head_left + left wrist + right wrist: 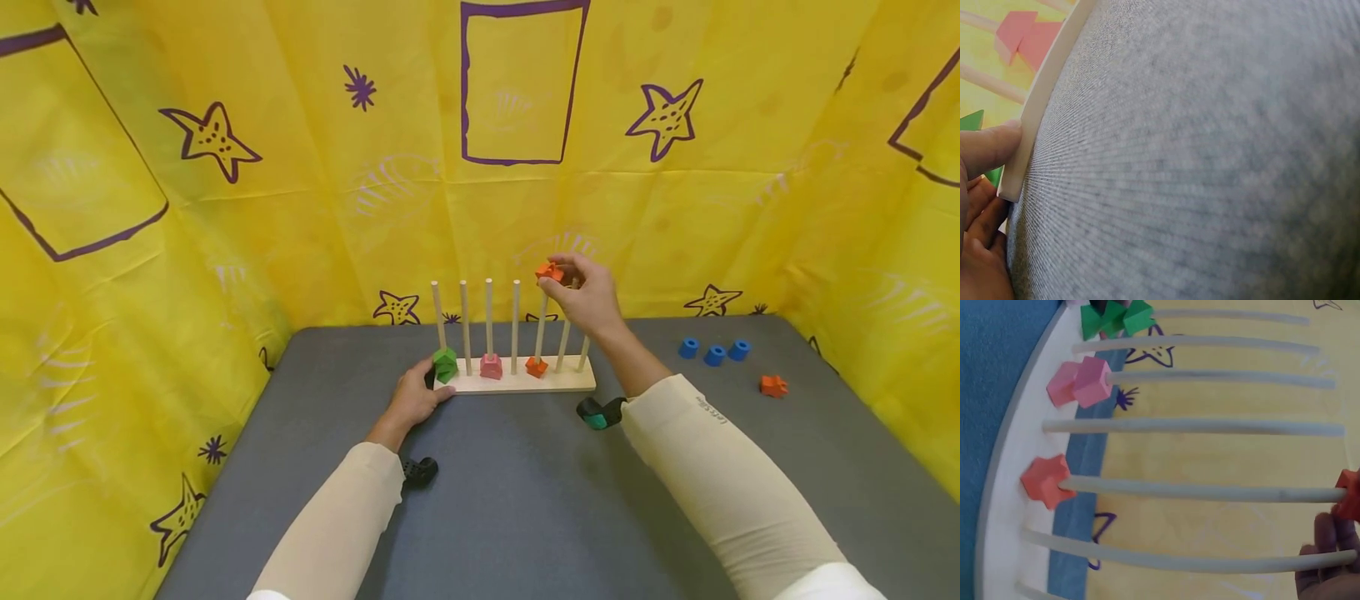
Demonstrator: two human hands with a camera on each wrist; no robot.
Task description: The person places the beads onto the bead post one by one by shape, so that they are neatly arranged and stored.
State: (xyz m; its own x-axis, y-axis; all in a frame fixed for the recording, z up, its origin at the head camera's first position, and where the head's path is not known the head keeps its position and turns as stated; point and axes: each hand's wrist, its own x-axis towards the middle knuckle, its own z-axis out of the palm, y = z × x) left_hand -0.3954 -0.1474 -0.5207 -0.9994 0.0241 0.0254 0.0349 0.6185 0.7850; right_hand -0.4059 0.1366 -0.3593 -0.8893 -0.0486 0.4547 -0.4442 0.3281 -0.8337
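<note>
A wooden peg board (pixel 517 385) with several upright pegs stands at the back of the table. My right hand (pixel 592 296) pinches an orange star-shaped block (pixel 550 272) at the top of a peg (pixel 1210 490); another orange star block (pixel 1048 481) sits at that peg's foot. My left hand (pixel 415 395) grips the board's left end, its thumb (pixel 1004 145) on the front edge. Beside that hand, green blocks (pixel 445 365) are stacked on the leftmost peg. Pink blocks (pixel 1080 381) sit on the third peg from the left.
Three blue cylinder blocks (pixel 715 356) stand on the grey table (pixel 510 500) to the right. A loose orange star block (pixel 773 386) lies near them. Yellow patterned cloth (pixel 337 217) hangs behind the table and along both sides.
</note>
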